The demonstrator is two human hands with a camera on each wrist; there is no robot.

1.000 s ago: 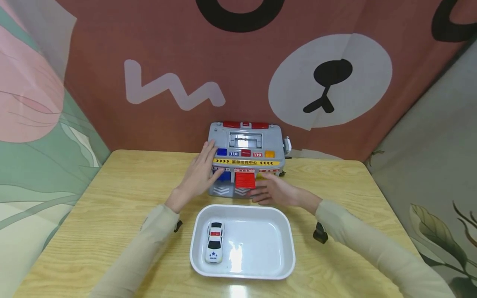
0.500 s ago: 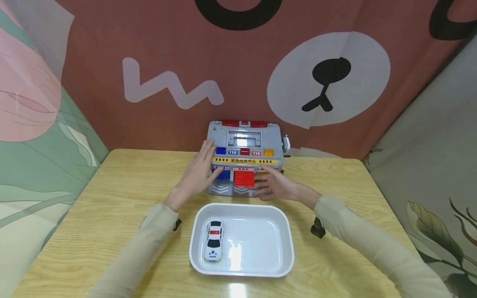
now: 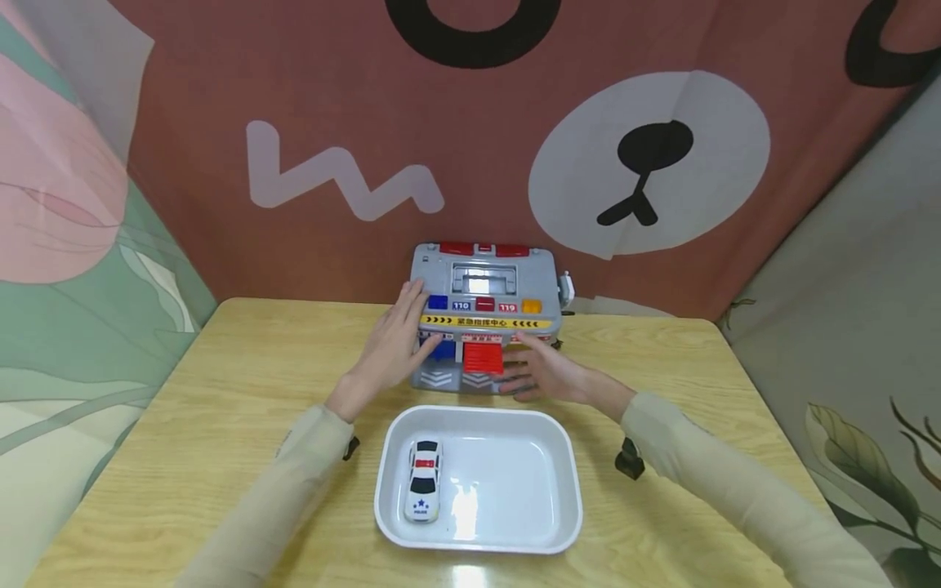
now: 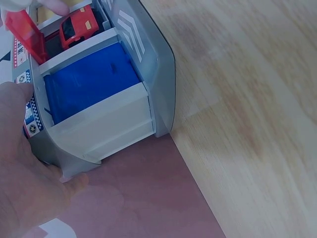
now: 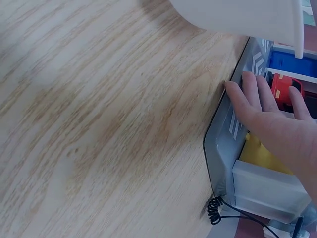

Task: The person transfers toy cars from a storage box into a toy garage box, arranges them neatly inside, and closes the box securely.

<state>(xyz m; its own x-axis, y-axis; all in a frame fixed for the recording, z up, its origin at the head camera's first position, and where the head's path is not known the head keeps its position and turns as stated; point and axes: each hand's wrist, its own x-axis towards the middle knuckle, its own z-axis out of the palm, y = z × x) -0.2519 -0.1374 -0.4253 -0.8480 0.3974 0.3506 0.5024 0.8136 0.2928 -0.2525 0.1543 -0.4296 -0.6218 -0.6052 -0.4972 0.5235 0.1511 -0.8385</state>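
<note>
A grey toy emergency garage (image 3: 434, 278) stands at the back of the table. My left hand (image 3: 390, 343) rests on its left end, fingers laid along the roof and thumb across the front edge. In front of the right-hand bay, my right hand (image 3: 553, 371) is spread, its fingers beside the red door (image 3: 483, 358). That door is tilted out in the left wrist view, with a red toy car (image 4: 80, 26) inside the middle bay. The blue door (image 4: 94, 79) covers the left bay. Behind my right hand shows a yellow door (image 5: 265, 154).
A white tray (image 3: 515, 536) sits nearer on the wooden table (image 3: 257, 392), holding a white toy police car (image 3: 422, 482) on its left side. A coiled black cord (image 5: 214, 210) hangs at the garage's right end. A printed curtain (image 3: 331, 261) rises right behind the table.
My right thumb has lifted slightly toward the garage's roof edge and its fingers have spread a little. My left hand stays in place.
</note>
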